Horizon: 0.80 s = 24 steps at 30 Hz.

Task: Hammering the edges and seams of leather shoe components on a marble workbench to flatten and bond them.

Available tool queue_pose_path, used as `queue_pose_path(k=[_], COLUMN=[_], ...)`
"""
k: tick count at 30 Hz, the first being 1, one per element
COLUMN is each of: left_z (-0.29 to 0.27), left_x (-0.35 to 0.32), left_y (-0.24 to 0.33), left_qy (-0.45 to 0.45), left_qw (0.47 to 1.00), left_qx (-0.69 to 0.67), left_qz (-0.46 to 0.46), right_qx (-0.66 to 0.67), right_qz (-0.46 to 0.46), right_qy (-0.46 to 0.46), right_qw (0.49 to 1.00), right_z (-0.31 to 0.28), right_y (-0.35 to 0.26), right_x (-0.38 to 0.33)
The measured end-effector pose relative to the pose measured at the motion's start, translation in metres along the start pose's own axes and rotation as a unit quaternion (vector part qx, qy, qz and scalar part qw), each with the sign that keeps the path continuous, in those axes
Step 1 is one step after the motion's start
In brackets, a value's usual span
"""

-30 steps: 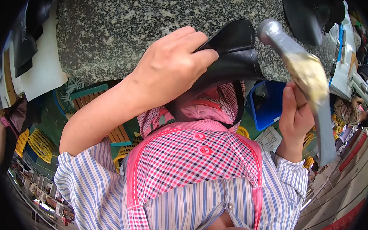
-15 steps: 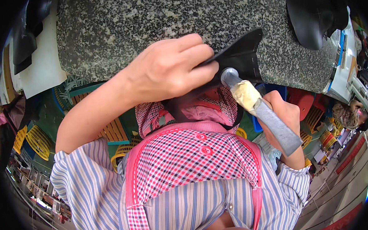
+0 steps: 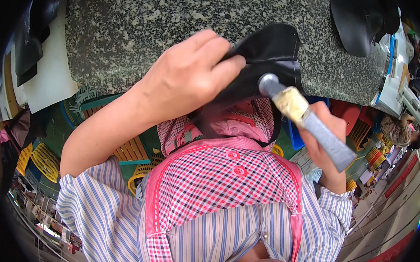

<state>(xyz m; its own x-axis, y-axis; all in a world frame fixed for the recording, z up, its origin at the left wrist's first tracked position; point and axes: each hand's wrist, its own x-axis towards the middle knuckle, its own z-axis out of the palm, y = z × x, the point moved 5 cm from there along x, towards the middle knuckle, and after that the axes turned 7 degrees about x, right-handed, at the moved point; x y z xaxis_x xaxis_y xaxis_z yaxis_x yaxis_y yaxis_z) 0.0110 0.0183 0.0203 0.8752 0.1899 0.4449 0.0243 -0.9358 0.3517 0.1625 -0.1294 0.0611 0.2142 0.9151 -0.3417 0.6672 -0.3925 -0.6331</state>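
Observation:
A black leather piece (image 3: 266, 46), folded along a seam, lies over the near edge of the speckled stone slab (image 3: 144, 18). My left hand (image 3: 192, 68) pinches its left part between thumb and curled fingers. My right hand (image 3: 324, 130) grips a hammer (image 3: 330, 144) with a round steel face, a long flat tail and yellowish wrapping round its middle. Most of its handle is hidden behind the head and my fingers. The round face is over the leather's lower right part; whether it touches I cannot tell.
More black leather pieces (image 3: 360, 22) lie at the slab's far right, and others (image 3: 29, 50) at the left on a pale board (image 3: 51, 75). Below the slab are a wooden slatted stool (image 3: 133, 148), yellow baskets (image 3: 46, 162) and a red stool (image 3: 341, 114). Another person (image 3: 400, 131) is at the far right.
The leather has opened out flatter, its seam now showing. The hammer has shifted slightly right, and my left hand slightly up and to the left.

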Motion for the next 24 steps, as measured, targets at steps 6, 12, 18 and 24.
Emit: queue_pose_path(k=[6,12,18,24], left_z=[0.000,-0.002,-0.001,-0.008], left_x=[0.005,0.005,0.001,-0.013], left_y=[0.002,-0.005,-0.011,-0.008], left_qy=[-0.022,-0.001,-0.005,0.039], left_qw=[0.997,0.995,0.992,0.995], left_qx=[-0.039,-0.045,-0.079,-0.086], left_qz=[-0.064,-0.094,-0.098,-0.034], right_qx=[-0.012,-0.008,-0.011,0.027], right_qz=[-0.028,-0.063,-0.047,-0.030], right_qy=[0.171,0.105,-0.014,-0.012], right_qw=[0.985,0.992,0.999,0.999], right_z=[-0.014,-0.011,0.006,0.016], right_y=[0.001,-0.024,-0.017,-0.005], right_x=[-0.013,0.030,0.024,0.013])
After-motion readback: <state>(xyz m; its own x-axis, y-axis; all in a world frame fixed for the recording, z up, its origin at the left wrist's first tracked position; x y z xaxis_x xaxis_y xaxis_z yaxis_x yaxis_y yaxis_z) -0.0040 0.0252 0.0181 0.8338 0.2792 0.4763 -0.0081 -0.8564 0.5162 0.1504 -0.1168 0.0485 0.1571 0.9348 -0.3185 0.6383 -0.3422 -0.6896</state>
